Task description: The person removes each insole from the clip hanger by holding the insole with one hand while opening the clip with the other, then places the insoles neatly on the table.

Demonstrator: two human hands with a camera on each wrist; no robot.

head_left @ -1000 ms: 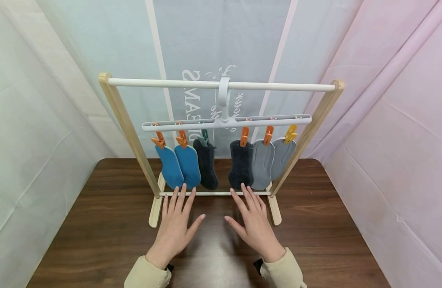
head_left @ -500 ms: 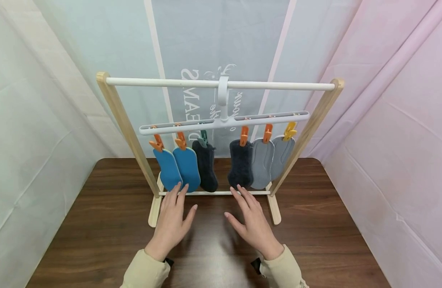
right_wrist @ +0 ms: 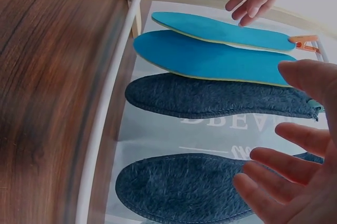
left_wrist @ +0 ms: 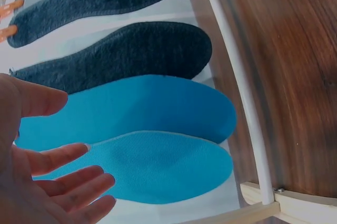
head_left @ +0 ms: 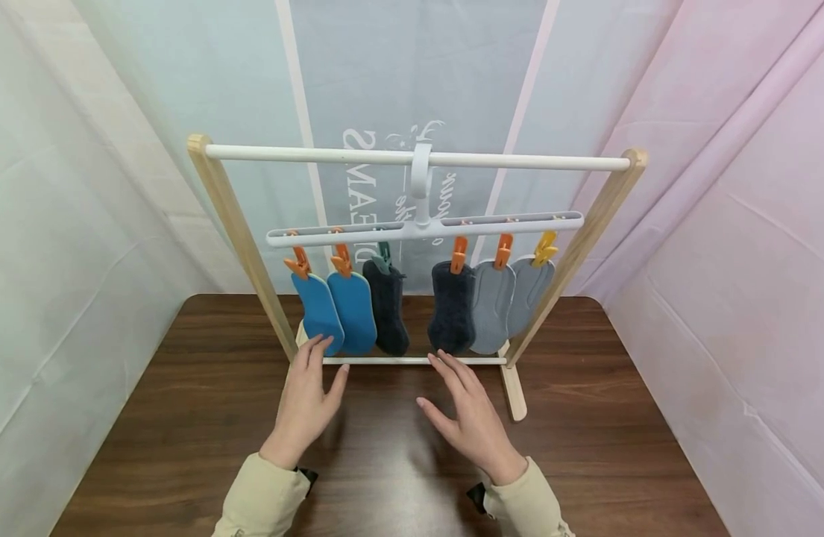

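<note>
Watching from my end, I see that the left hand (head_left: 306, 403) has slid further left over the last second, so its fingertips now overlap the low end of the outer blue insole (head_left: 314, 302) in the head view; whether they touch it I cannot tell. The right hand (head_left: 475, 418) has barely shifted and sits below the right dark insole (head_left: 451, 309). Both hands are relaxed and loosely spread, thumbs apart from the fingers, with nothing held. The white hanger (head_left: 422, 231), its left end swung a little nearer half a second ago, is back closer to its first angle. I take this as light tidying at most: the inner blue insole (head_left: 353, 313), left dark insole (head_left: 388, 309), inner grey insole (head_left: 492, 302) and outer grey insole (head_left: 530, 287) hang with the others from their clips, on the wooden rack (head_left: 233, 220) across the far part of the bench (head_left: 398, 462). For writing, the far cloth (head_left: 412, 74) carries white lettering (head_left: 362, 195) that appears reversed and sideways and seems to spell DREAMS; the script beside it I cannot make out. I find no readable brand on insoles or clips.
</note>
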